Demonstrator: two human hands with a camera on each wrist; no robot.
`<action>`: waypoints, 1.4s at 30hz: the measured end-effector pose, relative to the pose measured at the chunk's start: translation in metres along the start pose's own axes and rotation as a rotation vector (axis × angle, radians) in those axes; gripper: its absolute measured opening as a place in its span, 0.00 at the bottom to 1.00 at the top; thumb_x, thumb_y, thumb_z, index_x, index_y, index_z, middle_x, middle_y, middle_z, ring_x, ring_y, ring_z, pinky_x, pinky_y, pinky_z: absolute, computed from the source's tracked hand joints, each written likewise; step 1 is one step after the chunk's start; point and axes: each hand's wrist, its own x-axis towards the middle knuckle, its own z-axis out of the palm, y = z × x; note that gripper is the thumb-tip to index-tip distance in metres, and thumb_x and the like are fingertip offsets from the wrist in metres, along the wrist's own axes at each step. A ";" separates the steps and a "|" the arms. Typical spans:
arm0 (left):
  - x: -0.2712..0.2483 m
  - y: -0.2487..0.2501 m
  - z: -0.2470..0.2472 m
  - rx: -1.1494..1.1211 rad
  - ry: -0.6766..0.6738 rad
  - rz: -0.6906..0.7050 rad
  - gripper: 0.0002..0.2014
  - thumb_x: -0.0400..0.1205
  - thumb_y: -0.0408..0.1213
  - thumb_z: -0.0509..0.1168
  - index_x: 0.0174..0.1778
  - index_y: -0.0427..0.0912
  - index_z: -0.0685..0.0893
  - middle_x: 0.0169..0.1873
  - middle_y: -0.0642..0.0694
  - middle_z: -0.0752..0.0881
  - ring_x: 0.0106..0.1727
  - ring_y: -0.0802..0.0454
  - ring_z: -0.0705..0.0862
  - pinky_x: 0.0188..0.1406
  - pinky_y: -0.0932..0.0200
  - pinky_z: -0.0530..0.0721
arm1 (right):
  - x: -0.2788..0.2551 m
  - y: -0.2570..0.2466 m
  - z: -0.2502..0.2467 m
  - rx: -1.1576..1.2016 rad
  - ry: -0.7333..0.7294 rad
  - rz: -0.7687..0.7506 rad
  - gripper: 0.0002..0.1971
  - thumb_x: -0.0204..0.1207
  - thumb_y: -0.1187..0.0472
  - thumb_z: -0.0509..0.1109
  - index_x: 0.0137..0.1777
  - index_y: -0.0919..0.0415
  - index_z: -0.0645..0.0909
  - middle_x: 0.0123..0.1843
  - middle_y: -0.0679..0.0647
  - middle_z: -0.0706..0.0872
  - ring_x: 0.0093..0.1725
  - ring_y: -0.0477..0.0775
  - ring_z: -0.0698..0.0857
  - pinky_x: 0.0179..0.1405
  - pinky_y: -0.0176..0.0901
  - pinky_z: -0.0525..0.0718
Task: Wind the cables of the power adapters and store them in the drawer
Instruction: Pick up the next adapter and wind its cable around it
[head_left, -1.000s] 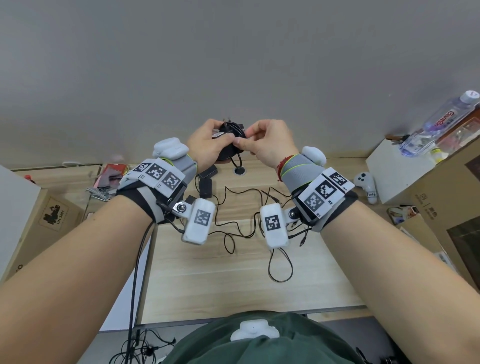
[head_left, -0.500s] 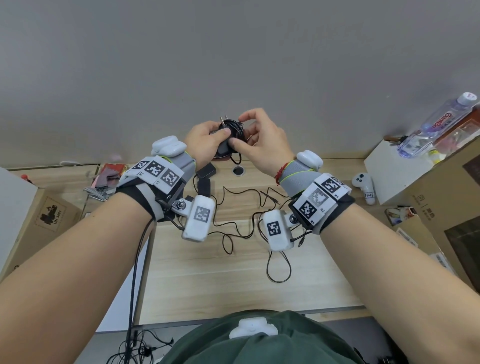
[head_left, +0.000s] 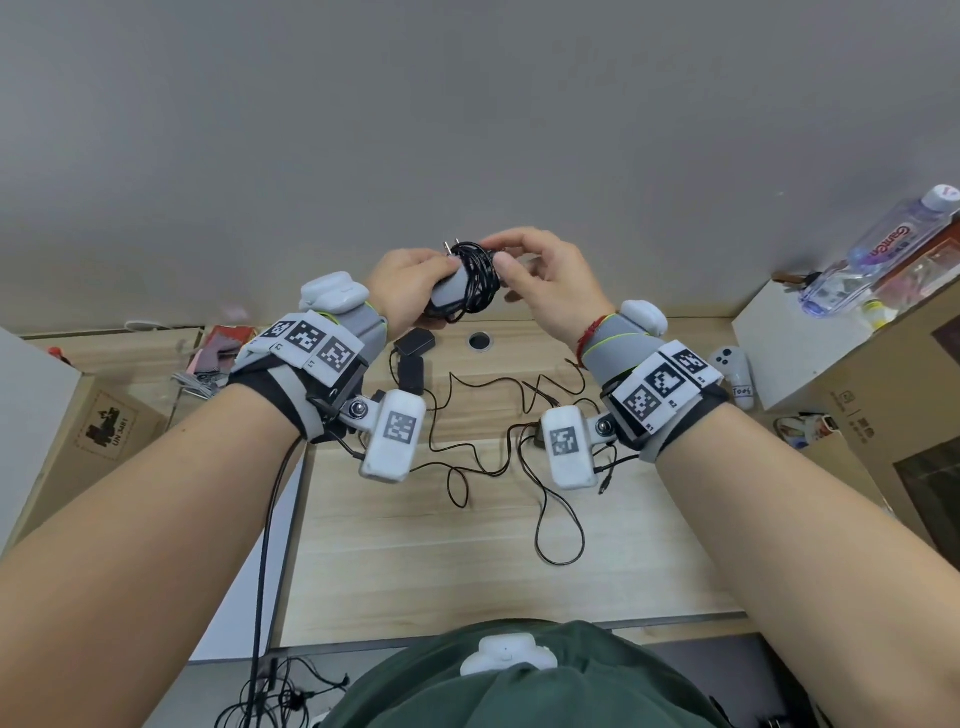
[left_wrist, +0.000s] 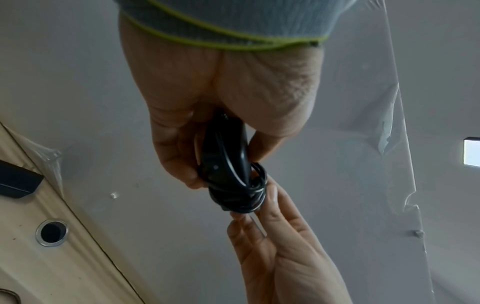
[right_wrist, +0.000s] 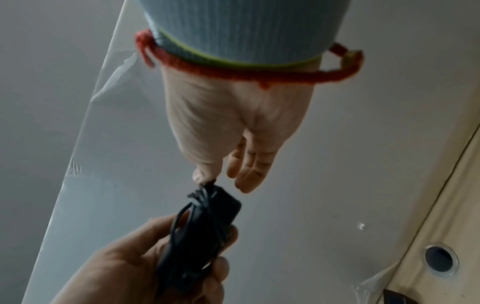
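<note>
- Head view: the left hand (head_left: 410, 286) grips the adapter (head_left: 457, 283), a smooth block with thin black cable (head_left: 475, 280) coiled round it, held in the air above the far edge of the desk (head_left: 415, 545). The right hand (head_left: 545, 283) pinches the coil between thumb and forefinger, its other fingers loosely spread. Only this view shows two metal prongs (head_left: 448, 248) sticking up, two more adapters (head_left: 410, 358) lying flat on the pale wood-grain desk, their loose cables (head_left: 519, 441) snaking in loops, a round grommet hole (head_left: 480, 341), a clear plastic bottle (head_left: 878, 249) and a white controller (head_left: 732, 374).
- Left wrist view: from beneath, the adapter (left_wrist: 223, 152) looks glossy black; left fingers (left_wrist: 176, 156) curl round its body, and the right fingers (left_wrist: 270, 197) press against the bundle (left_wrist: 244, 195) at its tip. Wrinkled clear film covers the grey wall (left_wrist: 400, 144).
- Right wrist view: the thumb (right_wrist: 205, 172) touches the cable end (right_wrist: 205, 191); three fingers (right_wrist: 249, 168) lie together, straight. A red braided cord (right_wrist: 233, 72) circles the wrist.
</note>
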 end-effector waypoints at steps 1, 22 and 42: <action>0.000 0.002 -0.001 -0.011 0.015 -0.013 0.11 0.85 0.39 0.62 0.39 0.43 0.85 0.38 0.40 0.82 0.36 0.43 0.83 0.42 0.49 0.87 | 0.000 0.000 -0.002 0.026 -0.013 -0.001 0.09 0.79 0.63 0.69 0.54 0.49 0.86 0.50 0.55 0.86 0.41 0.47 0.85 0.46 0.44 0.88; -0.020 -0.003 0.007 0.071 -0.181 0.027 0.19 0.66 0.39 0.84 0.46 0.38 0.84 0.31 0.45 0.86 0.26 0.52 0.85 0.27 0.57 0.87 | -0.002 -0.003 0.005 0.103 0.151 0.095 0.10 0.83 0.68 0.64 0.47 0.51 0.75 0.38 0.60 0.90 0.35 0.56 0.90 0.39 0.52 0.91; -0.030 -0.001 -0.002 0.616 -0.204 0.170 0.25 0.54 0.65 0.82 0.38 0.54 0.88 0.21 0.55 0.81 0.21 0.58 0.77 0.19 0.73 0.70 | -0.007 -0.006 0.010 -0.047 0.125 0.152 0.09 0.80 0.58 0.72 0.43 0.51 0.73 0.29 0.55 0.87 0.24 0.49 0.84 0.22 0.42 0.81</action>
